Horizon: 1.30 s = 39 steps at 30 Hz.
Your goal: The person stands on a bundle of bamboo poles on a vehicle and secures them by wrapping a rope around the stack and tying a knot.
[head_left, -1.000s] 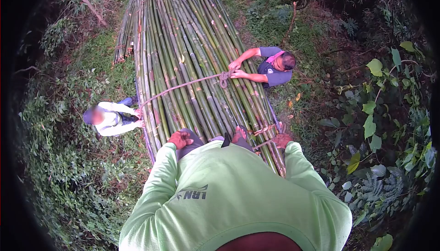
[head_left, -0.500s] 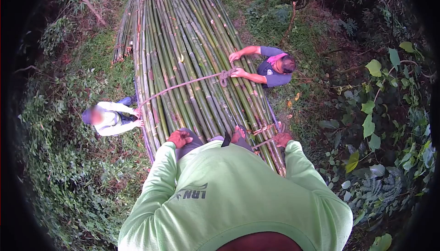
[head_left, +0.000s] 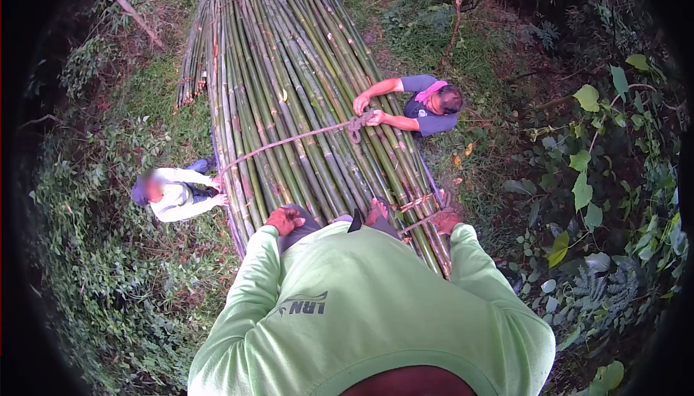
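I am seated at the near end of a large load of green bamboo poles (head_left: 296, 118). My left hand (head_left: 285, 220) rests on my bent knee with its fingers curled in and nothing visible in them. At the right edge of the load, my right hand (head_left: 446, 220) is closed around a rope (head_left: 419, 224) that runs across the near poles. Farther up, a thicker rope (head_left: 289, 139) crosses the whole load to a knot (head_left: 355, 127). One of my bare feet (head_left: 377, 212) shows on the poles.
A co-worker in a dark shirt (head_left: 431, 127) stands at the right side, hands at the knot. Another person in a white top (head_left: 181, 192) stands at the left, hands against the load's edge. Grass and leafy plants (head_left: 578, 179) border both sides.
The co-worker on the right has drawn the upper hand down to the rope knot, and the knot has shifted slightly. My own hands stay in place.
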### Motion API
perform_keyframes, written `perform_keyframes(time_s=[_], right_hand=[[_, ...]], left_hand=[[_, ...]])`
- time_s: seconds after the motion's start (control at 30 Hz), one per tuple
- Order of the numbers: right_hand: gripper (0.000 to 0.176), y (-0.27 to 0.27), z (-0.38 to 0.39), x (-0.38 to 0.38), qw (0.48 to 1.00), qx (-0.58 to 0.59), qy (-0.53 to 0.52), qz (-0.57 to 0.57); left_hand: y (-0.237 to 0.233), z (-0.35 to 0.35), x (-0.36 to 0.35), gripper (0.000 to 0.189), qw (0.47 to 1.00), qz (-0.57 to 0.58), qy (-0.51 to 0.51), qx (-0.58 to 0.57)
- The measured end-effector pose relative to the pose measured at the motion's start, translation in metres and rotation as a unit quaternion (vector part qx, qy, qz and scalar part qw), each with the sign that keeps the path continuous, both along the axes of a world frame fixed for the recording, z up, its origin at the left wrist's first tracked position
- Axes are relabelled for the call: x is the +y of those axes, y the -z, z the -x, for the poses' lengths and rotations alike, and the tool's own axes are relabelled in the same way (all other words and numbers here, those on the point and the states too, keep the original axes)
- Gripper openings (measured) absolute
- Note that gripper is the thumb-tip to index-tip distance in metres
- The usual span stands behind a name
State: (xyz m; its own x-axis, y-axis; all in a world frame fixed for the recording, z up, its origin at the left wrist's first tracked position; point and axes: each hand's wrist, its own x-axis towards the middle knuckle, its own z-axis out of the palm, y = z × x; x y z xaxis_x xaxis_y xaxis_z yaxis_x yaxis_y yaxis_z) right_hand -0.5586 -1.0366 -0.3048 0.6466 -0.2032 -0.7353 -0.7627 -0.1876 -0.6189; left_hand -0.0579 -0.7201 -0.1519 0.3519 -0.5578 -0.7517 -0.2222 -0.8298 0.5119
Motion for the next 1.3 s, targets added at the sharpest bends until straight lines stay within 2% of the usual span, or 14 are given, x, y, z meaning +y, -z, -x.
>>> perform_keyframes(time_s=[0.17, 0.53, 0.63, 0.83, 1.03, 1.3], right_hand=[[0.045, 0.001, 0.015, 0.007, 0.999, 0.003, 0.045, -0.023], [0.045, 0.002, 0.019, 0.012, 0.996, 0.002, 0.084, -0.039], [0.045, 0.002, 0.019, 0.013, 0.995, 0.002, 0.093, -0.042], [0.045, 0.006, 0.021, 0.015, 0.992, -0.005, 0.112, -0.051], [0.045, 0.008, 0.021, 0.017, 0.990, -0.012, 0.128, -0.057], [0.045, 0.014, 0.023, 0.020, 0.986, -0.024, 0.150, -0.061]], left_hand=[[0.015, -0.004, 0.006, 0.042, 1.000, 0.016, 0.009, 0.004], [0.015, -0.003, 0.008, 0.043, 1.000, -0.001, 0.022, -0.002], [0.017, -0.003, 0.010, 0.040, 0.998, 0.031, 0.041, -0.041], [0.015, -0.003, 0.004, 0.042, 0.999, 0.010, 0.036, -0.002], [0.001, -0.001, -0.008, 0.042, 0.998, 0.002, 0.065, -0.016], [0.020, -0.008, -0.006, 0.039, 0.997, 0.027, 0.077, 0.002]])
